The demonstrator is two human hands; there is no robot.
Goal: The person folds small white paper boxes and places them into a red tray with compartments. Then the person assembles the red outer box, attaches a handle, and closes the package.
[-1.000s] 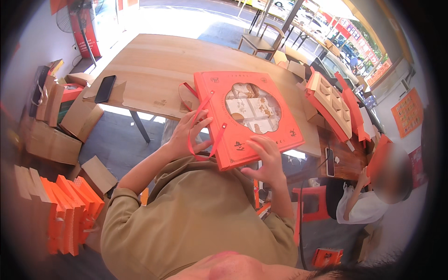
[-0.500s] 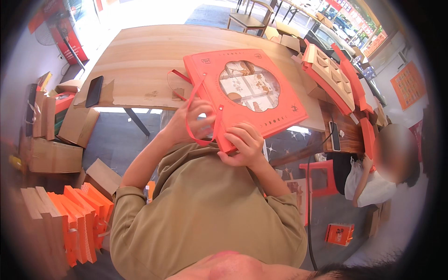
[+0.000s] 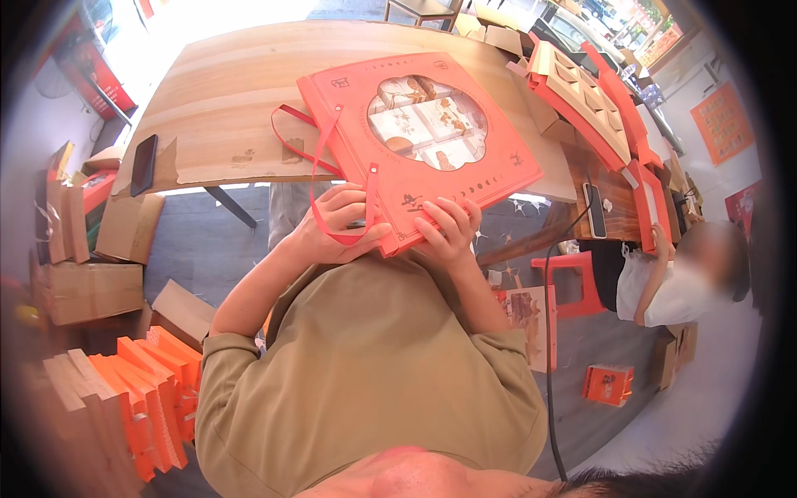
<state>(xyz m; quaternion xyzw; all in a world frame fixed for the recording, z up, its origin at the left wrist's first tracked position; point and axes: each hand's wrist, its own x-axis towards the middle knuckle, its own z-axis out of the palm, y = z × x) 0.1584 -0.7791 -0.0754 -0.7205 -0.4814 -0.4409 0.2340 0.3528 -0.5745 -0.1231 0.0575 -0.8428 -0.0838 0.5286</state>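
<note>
A flat red gift box [image 3: 506,158] is tilted up in front of me, over the table's near edge. Its lid has a scalloped clear window [image 3: 427,124] with white-and-brown packets behind it. A red ribbon handle [image 3: 320,178] loops off its left side. My left hand [image 3: 340,217] is closed at the box's near left corner, with its fingers bent beside the ribbon and its thumb at the box edge. My right hand [image 3: 448,232] grips the near edge, its fingers lying on the lid and its thumb hidden beneath.
On the wooden table [image 3: 224,91] lies a black phone [image 3: 144,166]. Open red boxes with beige trays [image 3: 581,108] stand at right, near a seated person [image 3: 664,286] and a red stool [image 3: 573,286]. Cardboard cartons [image 3: 95,290] and folded orange boxes [image 3: 149,398] fill the left.
My view has shifted slightly. The box has moved a little away from me and left in the picture. My left fingers have drawn in along its left edge; my right hand keeps its hold.
</note>
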